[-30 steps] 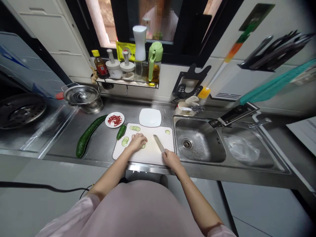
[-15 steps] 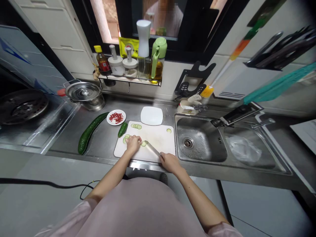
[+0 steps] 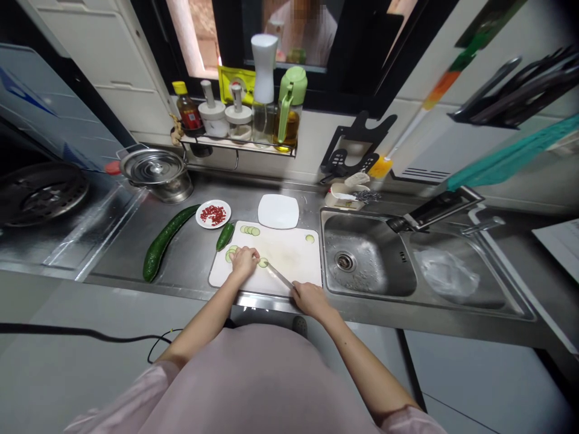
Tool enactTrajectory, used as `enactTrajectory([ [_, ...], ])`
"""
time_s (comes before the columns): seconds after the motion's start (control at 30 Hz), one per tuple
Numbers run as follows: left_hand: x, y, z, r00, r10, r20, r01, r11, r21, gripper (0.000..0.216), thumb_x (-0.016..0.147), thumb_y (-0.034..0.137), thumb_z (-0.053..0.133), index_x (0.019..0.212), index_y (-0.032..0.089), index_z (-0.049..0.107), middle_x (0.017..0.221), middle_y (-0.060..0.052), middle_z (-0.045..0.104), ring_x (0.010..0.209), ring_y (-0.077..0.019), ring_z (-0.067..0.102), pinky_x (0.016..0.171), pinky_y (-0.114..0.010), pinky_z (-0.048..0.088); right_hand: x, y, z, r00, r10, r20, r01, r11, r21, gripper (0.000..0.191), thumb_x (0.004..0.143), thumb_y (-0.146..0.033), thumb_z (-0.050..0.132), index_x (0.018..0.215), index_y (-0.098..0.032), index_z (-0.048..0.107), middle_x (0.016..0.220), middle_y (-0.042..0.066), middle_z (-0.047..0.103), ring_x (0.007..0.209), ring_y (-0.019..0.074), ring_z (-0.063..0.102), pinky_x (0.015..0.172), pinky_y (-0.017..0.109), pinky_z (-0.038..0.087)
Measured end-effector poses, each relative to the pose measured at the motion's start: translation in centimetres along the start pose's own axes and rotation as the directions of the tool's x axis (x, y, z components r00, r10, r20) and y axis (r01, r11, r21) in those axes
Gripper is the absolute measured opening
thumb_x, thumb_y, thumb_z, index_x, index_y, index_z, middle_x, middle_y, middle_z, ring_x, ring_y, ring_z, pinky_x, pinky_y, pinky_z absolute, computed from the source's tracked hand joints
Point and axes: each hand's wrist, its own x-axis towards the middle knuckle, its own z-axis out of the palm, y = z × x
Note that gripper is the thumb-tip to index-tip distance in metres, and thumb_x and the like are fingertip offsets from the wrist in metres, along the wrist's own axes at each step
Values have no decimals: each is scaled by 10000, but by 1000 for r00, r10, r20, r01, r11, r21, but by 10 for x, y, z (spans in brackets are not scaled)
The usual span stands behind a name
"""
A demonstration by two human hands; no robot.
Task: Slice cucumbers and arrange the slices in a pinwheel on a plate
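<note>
In the head view my right hand (image 3: 310, 299) is closed around the handle of a knife (image 3: 279, 276). Its blade slants up and left across the white cutting board (image 3: 294, 259), the tip touching a pale green cucumber slice (image 3: 263, 263). My left hand (image 3: 245, 263) has its fingers pinched at that slice's left edge; the fingertips partly hide what they grip. More slices (image 3: 230, 254) lie just left of this hand. A short row of slices (image 3: 249, 231) sits at the board's upper left, and a single slice (image 3: 310, 239) at its upper right. A cut cucumber piece (image 3: 225, 237) rests at the board's left edge.
A whole cucumber (image 3: 167, 244) lies to the left, near a plate of chopped red pieces (image 3: 212, 214). Behind the board is a white square plate (image 3: 278, 211). A sink (image 3: 366, 256) adjoins on the right. A lidded pot (image 3: 156, 172) and seasoning shelf (image 3: 239, 143) stand behind.
The knife blade has turned more edge-on and looks narrower, its tip still at the slice. Both hands have stayed almost where they were.
</note>
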Motion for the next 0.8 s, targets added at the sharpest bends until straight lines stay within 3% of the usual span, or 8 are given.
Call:
enactTrajectory([
  [0.8, 1, 0, -1, 1000, -10, 25, 10, 1000, 16, 137, 805, 316, 584, 847, 257, 701, 1065, -64, 645, 1087, -290, 481, 874, -412, 284, 0, 4, -5, 1000, -16, 22, 17, 998, -54, 336, 966, -321, 329, 1109, -195, 606, 1046, 134, 692, 999, 242, 640, 801, 315, 409],
])
